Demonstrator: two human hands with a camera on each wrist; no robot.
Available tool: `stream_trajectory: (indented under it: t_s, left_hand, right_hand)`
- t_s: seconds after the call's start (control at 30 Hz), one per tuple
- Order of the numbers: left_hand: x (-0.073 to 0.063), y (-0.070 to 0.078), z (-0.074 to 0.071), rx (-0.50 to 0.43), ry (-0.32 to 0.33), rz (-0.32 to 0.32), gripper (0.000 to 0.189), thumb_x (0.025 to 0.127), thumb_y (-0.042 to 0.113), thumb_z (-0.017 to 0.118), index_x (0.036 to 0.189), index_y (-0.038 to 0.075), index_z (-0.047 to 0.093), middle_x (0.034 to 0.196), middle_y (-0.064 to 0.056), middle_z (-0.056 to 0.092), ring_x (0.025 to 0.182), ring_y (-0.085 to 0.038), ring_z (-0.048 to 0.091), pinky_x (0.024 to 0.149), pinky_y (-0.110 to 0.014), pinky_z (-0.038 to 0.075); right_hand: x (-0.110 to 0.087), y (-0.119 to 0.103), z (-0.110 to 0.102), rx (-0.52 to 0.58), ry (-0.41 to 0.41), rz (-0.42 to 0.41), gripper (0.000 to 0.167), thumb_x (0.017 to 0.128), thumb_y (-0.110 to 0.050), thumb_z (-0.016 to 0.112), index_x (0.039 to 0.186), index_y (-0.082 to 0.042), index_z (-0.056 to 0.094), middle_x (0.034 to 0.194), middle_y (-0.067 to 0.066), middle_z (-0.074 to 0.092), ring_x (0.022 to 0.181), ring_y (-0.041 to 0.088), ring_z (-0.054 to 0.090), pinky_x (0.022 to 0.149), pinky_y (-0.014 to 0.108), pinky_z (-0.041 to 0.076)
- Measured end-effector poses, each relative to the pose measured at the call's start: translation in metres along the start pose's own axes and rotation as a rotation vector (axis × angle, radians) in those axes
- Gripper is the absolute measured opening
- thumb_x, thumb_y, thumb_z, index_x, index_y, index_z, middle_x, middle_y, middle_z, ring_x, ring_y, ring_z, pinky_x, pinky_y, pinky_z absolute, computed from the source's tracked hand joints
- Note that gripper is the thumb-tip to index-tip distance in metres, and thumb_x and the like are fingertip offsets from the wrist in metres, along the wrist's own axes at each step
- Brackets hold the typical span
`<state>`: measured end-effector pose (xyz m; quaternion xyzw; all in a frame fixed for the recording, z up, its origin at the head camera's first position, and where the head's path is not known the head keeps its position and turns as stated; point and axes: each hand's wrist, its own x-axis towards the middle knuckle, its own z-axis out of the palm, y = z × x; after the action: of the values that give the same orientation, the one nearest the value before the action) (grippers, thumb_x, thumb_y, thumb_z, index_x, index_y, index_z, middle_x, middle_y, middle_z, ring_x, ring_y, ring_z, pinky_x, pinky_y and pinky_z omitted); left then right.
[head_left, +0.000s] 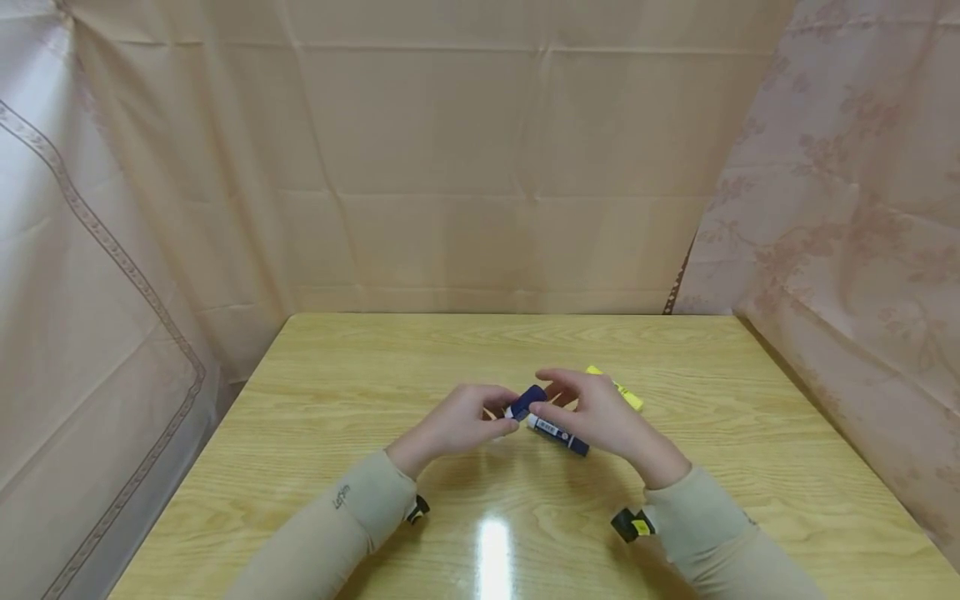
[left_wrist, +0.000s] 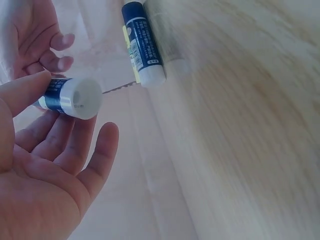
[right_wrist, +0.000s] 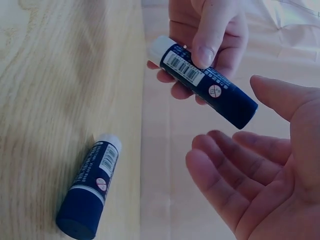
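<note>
A dark blue glue stick (right_wrist: 205, 82) with a white base is pinched between thumb and fingers of my left hand (head_left: 468, 419), held above the table. My right hand (head_left: 596, 412) is close to its blue cap end; in the right wrist view its thumb and fingers are spread around that end with a gap. A second blue glue stick (head_left: 558, 435) of the same kind lies on the table below my right hand. Its white base (left_wrist: 152, 76) and printed label show in the left wrist view.
Behind my right hand a yellow stick-shaped item (head_left: 628, 397) lies on the wooden table (head_left: 337, 375), partly hidden by the hand. Cloth curtains (head_left: 420, 167) stand around the back and sides. A bright reflection lies near the front.
</note>
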<state>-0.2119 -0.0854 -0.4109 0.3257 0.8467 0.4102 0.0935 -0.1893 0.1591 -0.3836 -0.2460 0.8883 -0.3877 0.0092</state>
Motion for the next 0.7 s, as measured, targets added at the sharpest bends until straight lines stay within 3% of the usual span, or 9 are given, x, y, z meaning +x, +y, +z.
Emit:
stream_trajectory:
  t_s: [0.17,0.47,0.7]
  left_hand:
    - [-0.0001,0.0011,0.0011,-0.004,-0.010,0.005,0.029,0.099,0.019,0.070,0.127,0.012,0.070,0.103,0.011,0.069,0.094,-0.006,0.063,0.081,-0.028,0.053]
    - [0.0013,0.0025,0.0042,0.005,-0.026,0.017,0.029,0.098,0.015,0.070,0.127,0.013,0.071,0.103,0.011,0.069,0.096,-0.006,0.063,0.082,-0.027,0.053]
    - [0.0031,0.0010,0.0078,0.027,-0.025,0.048,0.027,0.097,0.019,0.073,0.123,0.014,0.072,0.099,0.012,0.068,0.091,-0.005,0.063,0.075,-0.025,0.054]
  right_hand:
    - [-0.0002,0.0004,0.0029,-0.002,0.003,0.001,0.043,0.096,-0.028,0.074,0.131,-0.005,0.065,0.091,-0.005,0.070,0.080,0.012,0.064,0.062,0.029,0.055]
    - [0.0003,0.0022,0.0049,-0.023,-0.024,0.000,0.033,0.096,-0.027,0.074,0.122,-0.007,0.070,0.079,-0.007,0.066,0.062,0.011,0.061,0.053,0.028,0.051]
    - [-0.0004,0.0041,0.0063,0.017,-0.042,0.004,0.023,0.098,-0.023,0.072,0.115,-0.008,0.071,0.076,0.000,0.067,0.057,0.014,0.064,0.049,0.030,0.052]
